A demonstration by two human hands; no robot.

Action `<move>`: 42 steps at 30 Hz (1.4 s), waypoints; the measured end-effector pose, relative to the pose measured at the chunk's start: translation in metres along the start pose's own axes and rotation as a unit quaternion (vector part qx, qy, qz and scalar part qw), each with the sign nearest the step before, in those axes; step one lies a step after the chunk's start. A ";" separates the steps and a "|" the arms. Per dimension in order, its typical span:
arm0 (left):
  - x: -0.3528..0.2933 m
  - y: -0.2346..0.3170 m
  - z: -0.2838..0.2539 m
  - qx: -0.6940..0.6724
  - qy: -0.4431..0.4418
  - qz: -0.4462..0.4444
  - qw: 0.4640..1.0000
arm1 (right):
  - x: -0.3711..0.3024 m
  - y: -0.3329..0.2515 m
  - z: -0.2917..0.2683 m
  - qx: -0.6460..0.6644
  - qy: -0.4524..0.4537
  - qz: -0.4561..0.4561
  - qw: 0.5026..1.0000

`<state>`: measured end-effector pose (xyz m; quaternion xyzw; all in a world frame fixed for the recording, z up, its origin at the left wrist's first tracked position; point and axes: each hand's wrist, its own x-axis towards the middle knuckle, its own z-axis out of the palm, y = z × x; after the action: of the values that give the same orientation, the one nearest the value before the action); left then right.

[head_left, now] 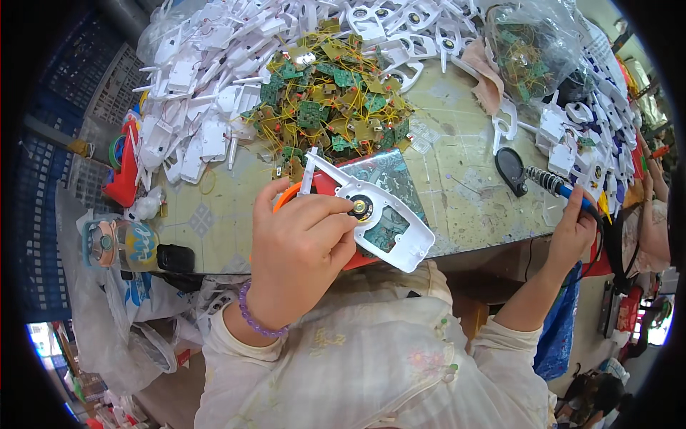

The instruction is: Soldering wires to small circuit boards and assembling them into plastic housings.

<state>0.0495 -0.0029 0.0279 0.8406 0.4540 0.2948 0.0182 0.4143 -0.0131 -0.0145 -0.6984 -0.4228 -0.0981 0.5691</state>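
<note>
Along the far edge of a pale green patterned worktop [464,186], the head view shows piled white plastic parts [200,136] and a heap of yellow-wired green and brown circuit boards [314,107], seemingly kept within reach. Above the near edge, the left hand [300,250] grips a white plastic shell [411,243] open side up, likely so its round black speaker [362,206] faces the wearer. Towards the near right corner, the right hand [572,232] closes around a blue-handled soldering iron [567,191] in a metal coil holder [544,179], probably placed to shield its hidden tip

clear drinking cup [141,247] beside small black case [176,258], red tape dispenser [127,170], blue lattice crates [44,214] far left, blue sack [556,339] right
</note>
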 end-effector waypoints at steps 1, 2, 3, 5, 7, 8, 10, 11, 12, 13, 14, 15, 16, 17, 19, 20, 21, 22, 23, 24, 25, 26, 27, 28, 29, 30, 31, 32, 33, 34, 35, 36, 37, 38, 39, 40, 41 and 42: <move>0.000 0.000 0.000 -0.001 -0.005 -0.005 1.000 | 0.003 0.003 -0.005 -0.048 -0.005 0.001 0.999; 0.000 0.000 -0.001 -0.001 -0.006 -0.009 1.000 | 0.006 0.005 -0.011 -0.095 -0.011 0.001 0.995; 0.002 0.000 -0.001 0.004 -0.015 -0.009 1.000 | 0.008 0.005 -0.015 -0.086 0.030 -0.012 0.996; 0.007 0.001 -0.003 -0.001 -0.028 -0.005 1.000 | 0.020 0.005 -0.053 -0.171 0.088 -0.144 0.971; 0.009 0.002 -0.003 0.013 -0.050 0.000 0.999 | 0.009 -0.029 -0.064 -0.045 0.257 -0.117 0.958; 0.008 0.002 -0.006 0.013 -0.051 -0.007 0.999 | 0.019 -0.029 -0.089 -0.266 0.297 -0.329 0.856; 0.011 0.007 -0.007 0.027 -0.054 0.007 0.998 | 0.017 -0.031 -0.104 -0.446 0.309 -0.467 0.698; 0.012 0.007 -0.006 0.027 -0.056 0.006 0.998 | 0.001 -0.043 -0.089 -0.428 0.307 -0.429 0.733; 0.013 0.005 -0.007 0.022 -0.058 0.012 0.998 | -0.017 -0.042 -0.076 -0.065 0.209 -0.324 0.920; 0.014 0.004 -0.006 0.022 -0.062 0.018 0.998 | -0.032 -0.058 -0.057 0.164 0.100 -0.286 0.939; 0.014 0.003 -0.005 0.020 -0.062 0.019 0.998 | -0.044 -0.074 -0.038 0.383 -0.016 -0.230 0.895; 0.009 0.000 -0.007 0.025 -0.061 0.008 0.998 | -0.053 -0.081 -0.021 0.404 -0.044 -0.246 0.880; 0.010 0.001 -0.007 0.023 -0.063 0.009 0.998 | -0.059 -0.085 -0.014 0.412 -0.065 -0.264 0.870; 0.011 0.002 -0.008 0.023 -0.063 0.009 0.998 | -0.062 -0.085 -0.009 0.433 -0.077 -0.275 0.855; 0.012 0.003 -0.008 0.015 -0.063 0.006 0.998 | -0.065 -0.093 0.002 0.442 -0.123 -0.285 0.841; 0.012 0.003 -0.007 0.016 -0.061 0.005 0.998 | -0.066 -0.093 0.003 0.435 -0.170 -0.291 0.835; 0.012 0.002 -0.006 0.010 -0.062 0.006 0.998 | -0.067 -0.094 0.005 0.436 -0.170 -0.292 0.834; 0.012 0.002 -0.006 0.003 -0.062 0.008 0.998 | -0.068 -0.095 0.007 0.431 -0.189 -0.290 0.833; 0.012 0.002 -0.005 0.003 -0.061 0.007 0.998 | -0.069 -0.095 0.009 0.426 -0.207 -0.288 0.832; 0.013 0.003 -0.004 -0.008 -0.059 -0.004 0.998 | -0.069 -0.094 0.010 0.424 -0.218 -0.287 0.831; 0.012 0.003 -0.004 -0.017 -0.056 -0.017 0.998 | -0.070 -0.095 0.011 0.426 -0.220 -0.287 0.829; 0.012 0.003 -0.004 -0.016 -0.055 -0.019 0.998 | -0.071 -0.095 0.011 0.419 -0.228 -0.278 0.834; 0.011 0.003 -0.003 -0.019 -0.056 -0.020 0.998 | -0.071 -0.096 0.011 0.412 -0.236 -0.269 0.838; 0.012 0.002 -0.003 -0.022 -0.057 -0.020 0.998 | -0.072 -0.096 0.011 0.412 -0.236 -0.269 0.838; 0.012 0.002 -0.004 -0.021 -0.056 -0.021 0.998 | -0.072 -0.096 0.011 0.412 -0.226 -0.267 0.841; 0.012 0.002 -0.004 -0.022 -0.057 -0.021 0.998 | -0.073 -0.096 0.011 0.411 -0.215 -0.265 0.845; 0.012 0.002 -0.003 -0.023 -0.059 -0.021 0.998 | -0.073 -0.096 0.013 0.412 -0.215 -0.265 0.845; 0.013 0.002 -0.003 -0.023 -0.059 -0.021 0.998 | -0.073 -0.095 0.015 0.420 -0.206 -0.266 0.843; 0.013 0.001 -0.003 -0.025 -0.058 -0.019 0.998 | -0.074 -0.094 0.016 0.429 -0.197 -0.267 0.840; 0.013 0.001 -0.003 -0.028 -0.057 -0.018 0.998 | -0.073 -0.095 0.015 0.429 -0.197 -0.266 0.840; 0.013 0.001 -0.003 -0.028 -0.057 -0.018 0.998 | -0.072 -0.095 0.015 0.424 -0.205 -0.267 0.841; 0.013 0.001 -0.004 -0.025 -0.060 -0.016 0.998 | -0.072 -0.096 0.015 0.419 -0.213 -0.267 0.841; 0.013 0.001 -0.004 -0.023 -0.062 -0.014 0.998 | -0.072 -0.095 0.015 0.419 -0.214 -0.267 0.841; 0.014 0.002 -0.005 -0.023 -0.062 -0.015 0.998 | -0.072 -0.095 0.015 0.420 -0.218 -0.270 0.839; 0.014 0.002 -0.006 -0.023 -0.070 -0.014 0.997 | -0.071 -0.094 0.015 0.420 -0.223 -0.273 0.836; 0.014 0.002 -0.007 -0.023 -0.078 -0.013 0.997 | -0.071 -0.094 0.015 0.420 -0.223 -0.273 0.836; 0.015 0.003 -0.007 -0.023 -0.078 -0.013 0.997 | -0.071 -0.095 0.015 0.422 -0.222 -0.274 0.835; 0.015 0.003 -0.008 -0.026 -0.081 -0.012 0.996 | -0.070 -0.095 0.015 0.424 -0.220 -0.275 0.834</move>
<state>0.0542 0.0053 0.0423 0.8553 0.4536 0.2370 0.0807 0.2988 -0.0343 0.0043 -0.2466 -0.7116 0.0952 0.6509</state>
